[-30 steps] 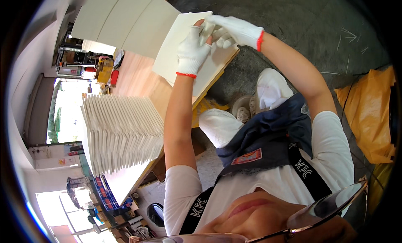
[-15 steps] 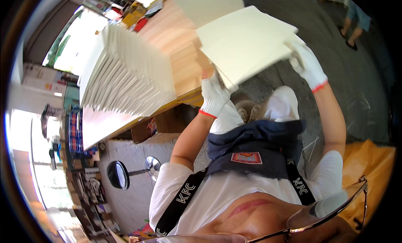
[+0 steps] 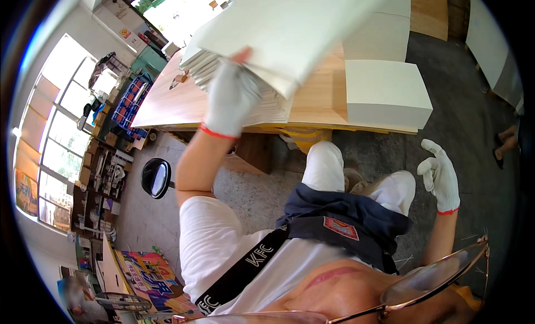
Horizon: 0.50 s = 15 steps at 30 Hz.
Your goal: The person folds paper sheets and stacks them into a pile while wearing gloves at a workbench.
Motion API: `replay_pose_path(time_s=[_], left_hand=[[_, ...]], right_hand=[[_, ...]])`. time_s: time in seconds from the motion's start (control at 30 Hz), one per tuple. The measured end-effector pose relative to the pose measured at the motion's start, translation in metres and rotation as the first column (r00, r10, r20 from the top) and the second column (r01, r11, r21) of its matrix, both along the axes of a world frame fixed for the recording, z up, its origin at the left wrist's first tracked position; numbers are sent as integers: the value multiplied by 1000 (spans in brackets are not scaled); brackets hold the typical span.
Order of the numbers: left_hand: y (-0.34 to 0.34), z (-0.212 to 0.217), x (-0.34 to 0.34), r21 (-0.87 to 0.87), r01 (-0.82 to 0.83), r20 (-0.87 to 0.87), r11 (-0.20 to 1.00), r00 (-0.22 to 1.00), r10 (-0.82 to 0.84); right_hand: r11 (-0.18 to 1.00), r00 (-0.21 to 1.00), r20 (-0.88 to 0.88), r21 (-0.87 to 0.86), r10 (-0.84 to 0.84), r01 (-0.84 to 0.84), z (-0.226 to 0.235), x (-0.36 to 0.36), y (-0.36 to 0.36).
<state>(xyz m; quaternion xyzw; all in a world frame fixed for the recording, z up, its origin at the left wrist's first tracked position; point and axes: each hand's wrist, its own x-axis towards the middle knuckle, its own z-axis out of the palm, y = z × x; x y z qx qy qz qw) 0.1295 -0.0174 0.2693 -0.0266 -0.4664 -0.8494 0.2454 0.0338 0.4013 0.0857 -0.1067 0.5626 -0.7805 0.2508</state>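
Note:
My left hand [image 3: 230, 100], in a white knitted glove with a red cuff, grips a sheaf of large off-white sheets [image 3: 273, 31] by its near edge. The thumb lies on top; the fingers underneath are mostly hidden. Under the sheaf stands a tall, uneven stack of sheets [image 3: 267, 107] on the wooden table [image 3: 323, 95], largely covered from view. The far side of the sheaf is smeared by motion. Out to the right, beyond my knee, my right hand [image 3: 444, 179] hangs over the floor in a matching glove, holding nothing, its fingers loosely apart.
A neat block of white sheets [image 3: 388, 84] sits at the table's right end, with a further pale stack [image 3: 379, 37] behind it. A round black stool [image 3: 156, 178] stands at left. Cluttered shelves [image 3: 95, 184] line the left wall. Another person's feet [image 3: 501, 148] show far right.
The sheaf has gone from in front of me at right to above the stack at left, carried by my left hand. My right hand has let go and dropped. The view has turned.

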Motion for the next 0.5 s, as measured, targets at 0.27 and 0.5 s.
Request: replay_pose_path(time_s=[0.27,0.5], left_hand=[[-92,70,-43,-1,-327,38,945,944,326],[-107,57,-60,194,-364,99,911,931,351]], right_hand=[[997,1000,3,-80,7,-7,-14,-3,0],[997,999,31,-70,-20,22,-18,-4,6]])
